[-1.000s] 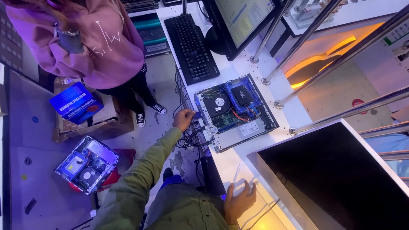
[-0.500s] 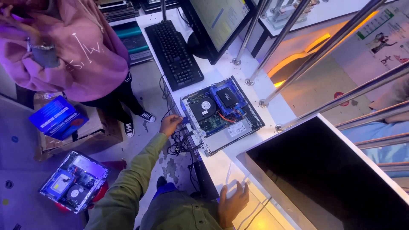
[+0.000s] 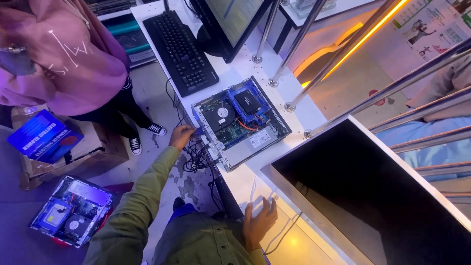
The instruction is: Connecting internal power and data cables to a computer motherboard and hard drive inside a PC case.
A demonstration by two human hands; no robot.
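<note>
One white surface point(image 3: 306, 115) carries one monitor point(image 3: 233, 19), one black keyboard point(image 3: 180, 51) and one opened computer case point(image 3: 240, 122) (a second lies on the floor point(image 3: 73, 211)). The left hand point(image 3: 182, 136) meets the cable bundle point(image 3: 198, 154) at the case's edge, fingers curled; the right hand point(image 3: 259, 222) rests flat, fingers spread.

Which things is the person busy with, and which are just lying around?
Busy with:
left hand at the back edge of the opened computer case
tangle of black cables below it
right hand flat on the white counter

Lying around:
black keyboard
monitor
second opened computer on the floor
blue box
</note>
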